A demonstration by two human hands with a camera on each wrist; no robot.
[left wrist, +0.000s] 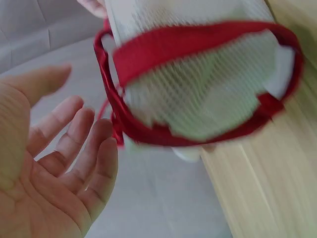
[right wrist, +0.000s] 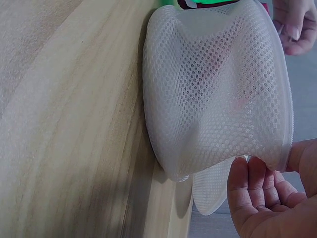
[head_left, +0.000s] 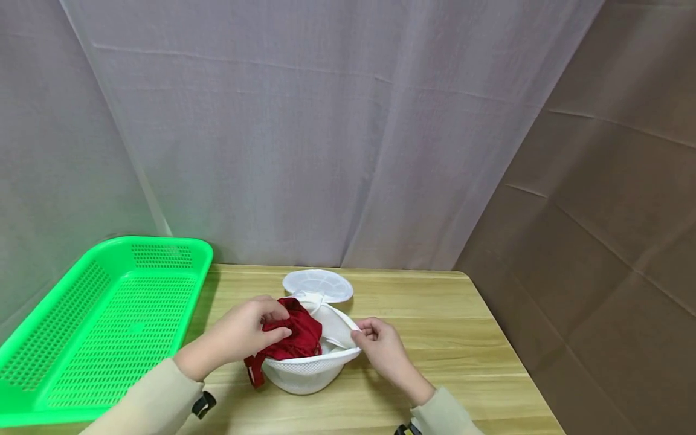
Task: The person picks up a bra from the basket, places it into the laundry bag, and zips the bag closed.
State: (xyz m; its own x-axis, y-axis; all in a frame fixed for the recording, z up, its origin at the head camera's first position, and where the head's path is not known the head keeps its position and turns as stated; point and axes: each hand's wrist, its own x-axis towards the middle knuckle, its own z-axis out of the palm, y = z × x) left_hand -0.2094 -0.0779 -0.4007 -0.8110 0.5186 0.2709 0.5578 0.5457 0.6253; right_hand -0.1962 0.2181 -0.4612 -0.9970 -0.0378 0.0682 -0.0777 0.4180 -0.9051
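Note:
A white mesh laundry bag [head_left: 301, 379] stands upright on the table with its round mouth unzipped. A red bra [head_left: 301, 332] lies bunched in the left side of the mouth, one end hanging over the rim. In the left wrist view, its red strap [left wrist: 188, 44] loops down outside the mesh. My left hand [head_left: 239, 331] is at the bra, thumb and fingers spread and loosely bent. My right hand [head_left: 383, 350] pinches the rim on the right side; in the right wrist view, its fingers [right wrist: 255, 186] curl at the zipped edge. The bra's lower part is hidden inside the bag.
Behind the bag its round white mesh lid [head_left: 321, 285] lies folded back. To the left stands a large green plastic basket [head_left: 203, 266] with perforated sides. Grey curtain [head_left: 272, 151] closes off the back, brown cloth [head_left: 598, 211] the right. The table [head_left: 462, 338] is wood-patterned.

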